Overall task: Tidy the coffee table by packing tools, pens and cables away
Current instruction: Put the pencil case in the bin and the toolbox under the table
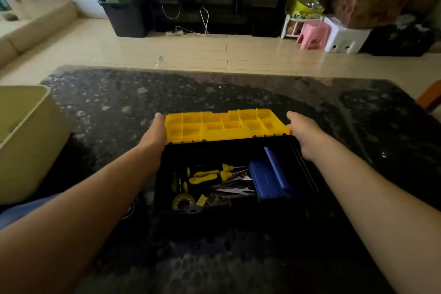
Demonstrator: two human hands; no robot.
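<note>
Left hand (pixel 154 133) and right hand (pixel 304 133) flank the yellow lid (pixel 226 126); whether their fingers grip, I cannot tell. Best lowered evenly, with the blue case (pixel 269 179) tucked below the rim of the toolbox (pixel 205 150).

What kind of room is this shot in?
Most likely a home living room: a dark stone-topped coffee table in front, a beige sofa at far left, and a black media console with trailing cables against the far wall.
</note>
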